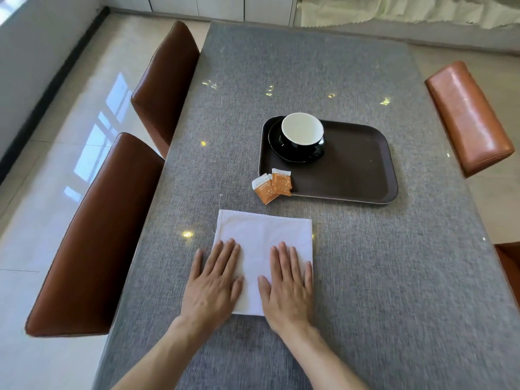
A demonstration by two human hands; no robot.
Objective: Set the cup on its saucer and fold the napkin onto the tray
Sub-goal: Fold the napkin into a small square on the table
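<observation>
A black cup with a white inside (302,130) stands on its black saucer (277,149) in the far left corner of the dark brown tray (354,167). A white napkin (264,229) lies flat on the grey table in front of the tray, apart from it. My left hand (215,282) rests palm down on the napkin's left part, fingers spread. My right hand (288,285) lies flat on its right part. Neither hand grips anything. The near edge of the napkin is partly hidden under my hands.
Two orange sachets (271,185) lie at the tray's near left corner, one overlapping its rim. Two brown leather chairs (112,226) stand along the table's left side, an orange one (470,116) at the right. The grey table (394,277) stretches wide around the napkin.
</observation>
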